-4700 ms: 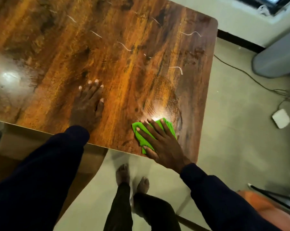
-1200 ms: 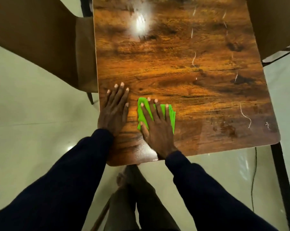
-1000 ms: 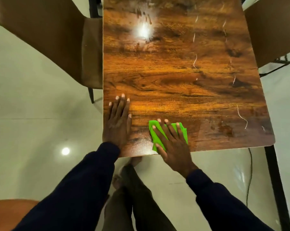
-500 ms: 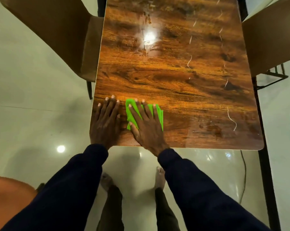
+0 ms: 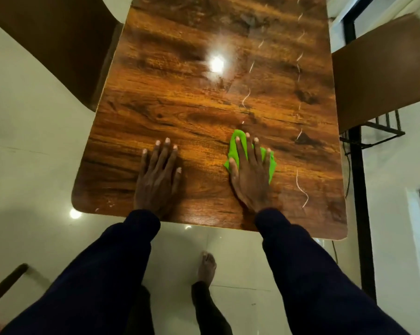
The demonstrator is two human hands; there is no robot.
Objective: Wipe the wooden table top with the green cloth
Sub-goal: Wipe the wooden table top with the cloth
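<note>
The glossy wooden table top (image 5: 199, 112) fills the middle of the head view, with thin white squiggly marks along its right part. My right hand (image 5: 250, 175) lies flat on the green cloth (image 5: 235, 147), pressing it onto the wood near the front edge, right of centre. The cloth shows beyond my fingertips and at both sides of the hand. My left hand (image 5: 157, 175) rests flat on the bare wood to the left, fingers spread, holding nothing.
A brown chair (image 5: 66, 44) stands against the table's left side and another brown chair (image 5: 382, 68) at its right side. A black metal post (image 5: 359, 189) runs down the right. Pale tiled floor (image 5: 23, 141) surrounds the table; my bare foot (image 5: 206, 267) is below the front edge.
My right hand has slid the green cloth to the right, away from my left hand, which was beside it half a second ago. The view has shifted closer over the table.
</note>
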